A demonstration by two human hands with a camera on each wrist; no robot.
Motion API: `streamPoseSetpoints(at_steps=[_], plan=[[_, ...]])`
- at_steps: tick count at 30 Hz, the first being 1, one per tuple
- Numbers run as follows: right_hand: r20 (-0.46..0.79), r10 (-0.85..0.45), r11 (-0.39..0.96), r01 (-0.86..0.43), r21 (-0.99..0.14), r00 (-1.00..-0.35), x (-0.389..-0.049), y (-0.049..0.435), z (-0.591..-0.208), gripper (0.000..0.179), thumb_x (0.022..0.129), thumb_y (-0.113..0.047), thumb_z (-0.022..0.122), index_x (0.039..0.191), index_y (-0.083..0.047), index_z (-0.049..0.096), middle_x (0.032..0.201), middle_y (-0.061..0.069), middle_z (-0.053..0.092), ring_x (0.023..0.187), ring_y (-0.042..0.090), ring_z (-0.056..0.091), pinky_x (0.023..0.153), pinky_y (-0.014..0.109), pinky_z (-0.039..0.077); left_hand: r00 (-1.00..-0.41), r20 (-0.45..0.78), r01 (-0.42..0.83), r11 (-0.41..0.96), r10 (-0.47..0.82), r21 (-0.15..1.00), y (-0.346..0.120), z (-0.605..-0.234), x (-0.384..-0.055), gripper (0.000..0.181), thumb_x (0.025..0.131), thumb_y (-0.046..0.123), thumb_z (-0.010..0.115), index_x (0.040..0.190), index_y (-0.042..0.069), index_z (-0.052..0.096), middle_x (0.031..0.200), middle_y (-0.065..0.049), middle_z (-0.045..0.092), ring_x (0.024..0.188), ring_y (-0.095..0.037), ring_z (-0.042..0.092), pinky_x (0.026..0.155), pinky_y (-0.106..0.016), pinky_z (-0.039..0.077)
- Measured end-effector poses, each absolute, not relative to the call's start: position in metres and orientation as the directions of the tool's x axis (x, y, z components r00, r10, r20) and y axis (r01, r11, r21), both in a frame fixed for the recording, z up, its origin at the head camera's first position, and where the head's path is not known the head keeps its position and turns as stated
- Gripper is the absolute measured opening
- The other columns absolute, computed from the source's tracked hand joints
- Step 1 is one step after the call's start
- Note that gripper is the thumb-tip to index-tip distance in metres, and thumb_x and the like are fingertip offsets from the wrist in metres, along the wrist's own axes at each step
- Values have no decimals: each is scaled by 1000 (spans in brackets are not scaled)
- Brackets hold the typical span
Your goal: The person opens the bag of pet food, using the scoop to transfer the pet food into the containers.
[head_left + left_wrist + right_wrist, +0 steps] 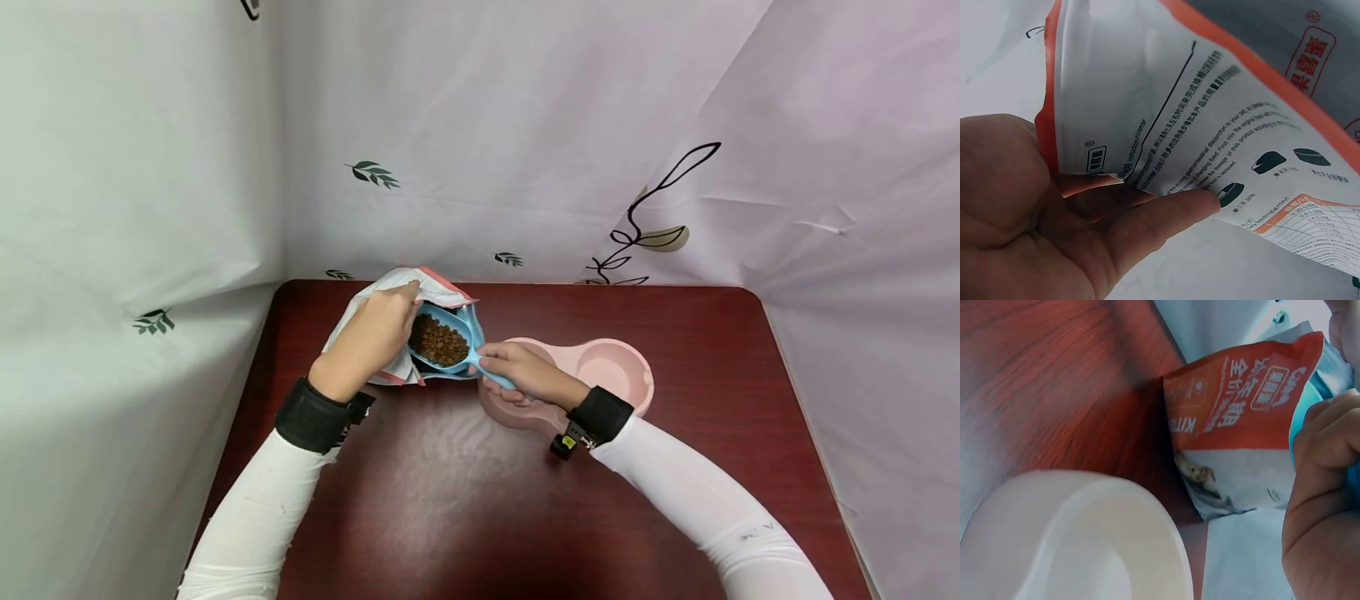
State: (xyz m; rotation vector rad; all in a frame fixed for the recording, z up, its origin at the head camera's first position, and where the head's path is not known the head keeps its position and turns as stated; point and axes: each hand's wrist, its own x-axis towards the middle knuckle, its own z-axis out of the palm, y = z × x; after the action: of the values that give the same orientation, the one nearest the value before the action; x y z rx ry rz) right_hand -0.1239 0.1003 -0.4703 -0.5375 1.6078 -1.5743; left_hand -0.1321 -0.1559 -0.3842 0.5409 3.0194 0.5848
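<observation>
My left hand point(372, 329) holds the upper edge of a pet food bag point(1147, 106), thumb and fingers pinching it in the left wrist view. The bag leans at the table's back left with its mouth towards the right. A blue scoop point(475, 330) full of brown kibble point(441, 342) sits in that mouth. My right hand point(532, 372) grips the scoop's handle, its fingers curled round it. Below that hand stands a pink double bowl point(641, 379); the hand partly hides its left half. The bag's orange-and-white front point(1241, 412) shows in the right wrist view.
A dark red wooden table point(465, 500) carries everything. White cloth with leaf prints point(480, 125) hangs behind it and at both sides, close to the table edges. The bowl stands just right of the bag.
</observation>
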Motion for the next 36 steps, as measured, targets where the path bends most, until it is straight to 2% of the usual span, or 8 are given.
streamPoseSetpoints(at_steps=[6,13,18,21,27,30,36], plan=[[-204,-790,87,224,-971,-578,-123,114,-465,32,114,-22,38,116,4,57,67,2,48,42,8,35,41,26,32,-939,38,329,865,340,380,-160,-382,-134,42,110,15,48,144,-9,53,137,-28,63,125,-40,64,96,-52,56],[-185,-828,76,220,-972,-529,-119,134,-451,34,114,-25,37,118,3,54,67,-1,47,42,6,35,41,23,31,-944,45,317,864,326,392,-165,-381,-135,41,110,15,48,144,-7,54,137,-27,63,125,-39,64,98,-52,55],[-185,-846,72,237,-969,-501,-111,153,-444,37,115,-26,36,122,7,51,68,-3,46,42,6,35,39,27,29,-945,43,314,865,323,392,-167,-381,-136,42,110,14,49,145,-8,53,138,-28,62,123,-40,65,96,-51,56],[-172,-849,21,294,-956,-500,-102,169,-443,34,115,-22,35,122,7,50,71,-2,48,42,6,33,38,31,25,-946,36,311,864,323,396,-167,-382,-137,42,110,14,50,146,-7,52,139,-28,62,121,-40,66,96,-50,56],[-82,-855,-104,324,-940,-513,-86,205,-448,28,114,-9,28,120,3,53,79,1,53,40,16,28,33,37,19,-946,38,313,869,323,383,-166,-384,-140,42,109,15,51,145,-6,54,135,-27,65,119,-39,67,99,-51,54],[-68,-860,-118,326,-938,-505,-81,219,-453,32,114,-6,24,123,2,53,81,3,52,40,21,26,31,37,19,-946,54,316,871,320,376,-166,-384,-141,40,109,15,52,143,-5,56,134,-26,66,119,-39,67,98,-52,54],[-82,-855,-103,322,-941,-512,-74,238,-459,32,113,-4,21,121,4,52,79,6,48,40,23,24,30,35,20,-946,60,318,873,320,369,-169,-382,-141,37,109,16,52,139,-4,59,123,-26,71,109,-39,71,90,-52,56]])
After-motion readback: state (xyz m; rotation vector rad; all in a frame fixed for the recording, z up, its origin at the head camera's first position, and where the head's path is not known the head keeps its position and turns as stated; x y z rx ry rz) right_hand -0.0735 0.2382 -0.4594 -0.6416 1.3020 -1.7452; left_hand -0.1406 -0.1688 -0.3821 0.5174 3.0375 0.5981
